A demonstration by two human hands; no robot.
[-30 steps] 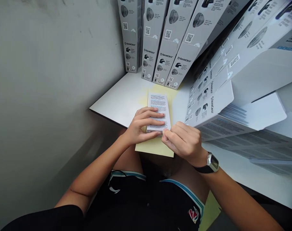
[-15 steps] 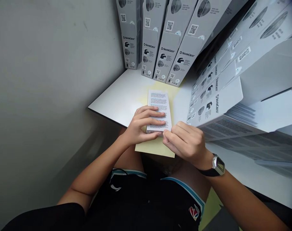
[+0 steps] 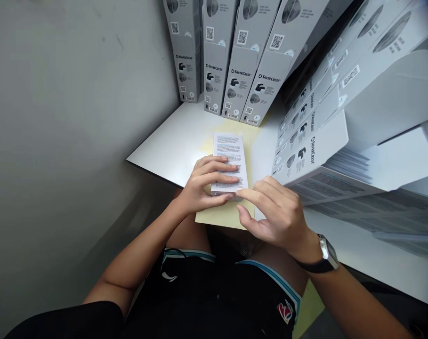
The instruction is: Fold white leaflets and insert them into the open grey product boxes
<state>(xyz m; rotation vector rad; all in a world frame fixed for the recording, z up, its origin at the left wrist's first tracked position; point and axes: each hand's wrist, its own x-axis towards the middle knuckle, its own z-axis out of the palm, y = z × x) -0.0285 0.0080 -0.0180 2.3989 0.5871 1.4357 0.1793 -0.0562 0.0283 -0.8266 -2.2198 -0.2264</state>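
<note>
A small white box [image 3: 229, 145], printed with small text on its upper face, was found at the centre of the frame, resting on a yellow sheet [image 3: 217, 217] on the white desk [image 3: 167, 146]. The sheet was seen to project past the near desk edge.

The left hand [image 3: 198, 186] was laid over the box from the left; its fingers were slightly apart and flat across the print, with the thumb spread away from them along the near end. At the lower right corner of the box the right hand [image 3: 282, 212] was noted: its index fingertip was placed at the corner, and its thumb was held apart, below. Nothing was clamped between those two. A wristwatch [image 3: 328, 252] was worn on the right wrist (black strap, metal case).

Grey SilverCrest boxes [image 3: 216, 77] were stood in a row at the top centre. Further SilverCrest boxes [image 3: 305, 150] were lined up at the right of the frame, the nearest with a white flap [image 3: 404, 157] projecting. Black shorts [image 3: 199, 292] with blue-and-white trim were observed at the bottom centre, and a plain grey wall [image 3: 58, 94] was recorded on the left.
</note>
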